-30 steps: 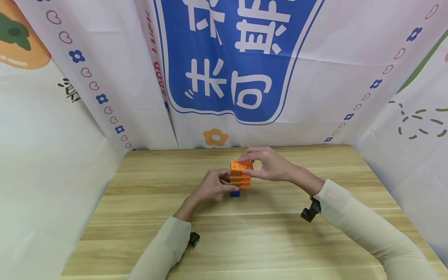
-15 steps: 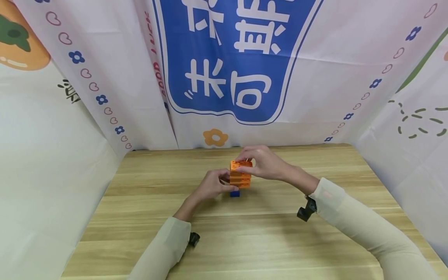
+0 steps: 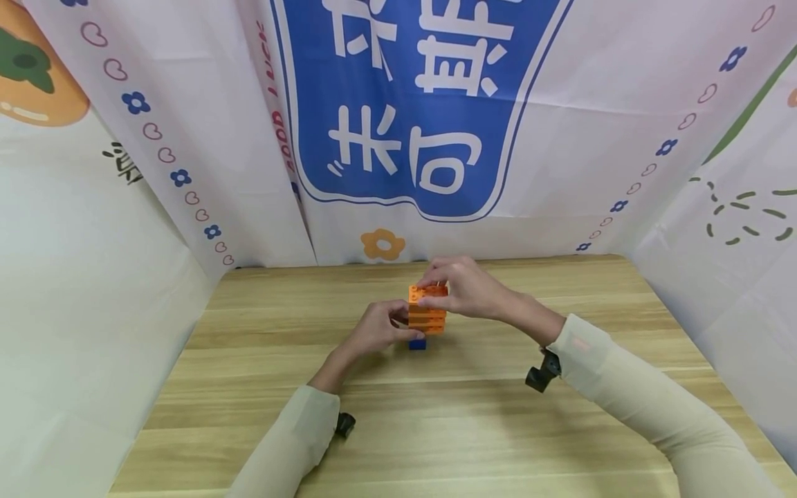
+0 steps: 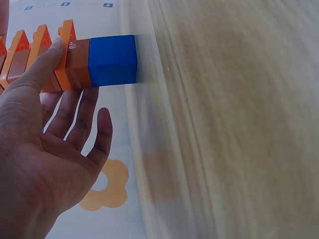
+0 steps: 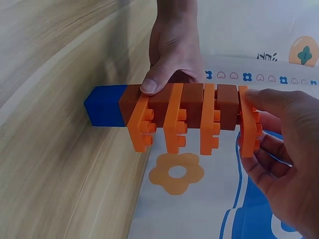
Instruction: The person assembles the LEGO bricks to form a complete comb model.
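Observation:
A tower of toy building bricks stands upright on the table. Its base is a blue block (image 5: 105,105), and above it brown blocks (image 5: 193,99) alternate with several orange studded plates (image 5: 173,119) that jut out to one side. My left hand (image 3: 376,328) holds the tower low down, thumb on the near face and fingers behind it. At the top, my right hand (image 3: 471,288) pinches the uppermost orange plate (image 5: 246,130) between thumb and fingers. That plate sits against the top brown block, slightly tilted in the right wrist view. In the left wrist view the tower's upper part is cut off.
The wooden table (image 3: 473,429) runs up to a printed white cloth (image 3: 548,180) hanging behind the tower. More cloth hangs at both sides. A small black camera (image 3: 543,370) is strapped at the right wrist, another black device (image 3: 345,425) at the left.
My right hand has shifted slightly left over the top orange plate, covering more of its studs. My left hand and the tower have stayed in place.

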Tool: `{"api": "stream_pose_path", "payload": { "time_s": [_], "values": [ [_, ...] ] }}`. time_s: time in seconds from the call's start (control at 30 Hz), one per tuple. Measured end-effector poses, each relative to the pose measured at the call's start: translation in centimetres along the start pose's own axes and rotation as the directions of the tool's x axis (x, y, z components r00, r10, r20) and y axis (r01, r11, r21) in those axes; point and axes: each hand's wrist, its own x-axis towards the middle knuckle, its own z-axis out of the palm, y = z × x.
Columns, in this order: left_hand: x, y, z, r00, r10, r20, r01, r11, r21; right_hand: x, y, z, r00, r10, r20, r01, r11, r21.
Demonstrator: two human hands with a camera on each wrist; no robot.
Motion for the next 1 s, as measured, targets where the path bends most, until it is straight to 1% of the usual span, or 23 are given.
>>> {"api": "stream_pose_path", "payload": {
  "time_s": [0.2, 0.43, 0.77, 1.0],
  "values": [
    [-0.01, -0.16, 0.01, 1.000, -0.006, 0.011, 0.006, 1.000, -0.013, 0.09, -0.07, -0.03, 1.000, 0.024, 0.019, -0.024, 1.000, -0.011],
    [0.04, -0.29, 0.01, 1.000, -0.006, 0.002, 0.006, 1.000, -0.009, 0.16, -0.07, -0.14, 0.996, 0.073, 0.050, -0.074, 0.997, 0.011],
    [-0.07, -0.19, 0.07, 1.000, -0.004, -0.001, 0.004, 1.000, -0.008, 0.14, 0.03, 0.09, 0.993, 0.100, 0.067, -0.102, 0.994, 0.026],
    [0.07, -0.10, 0.05, 1.000, -0.005, -0.002, 0.005, 1.000, -0.004, 0.20, -0.23, 0.00, 0.993, 0.093, 0.070, -0.093, 0.996, -0.003]
  ]
}}
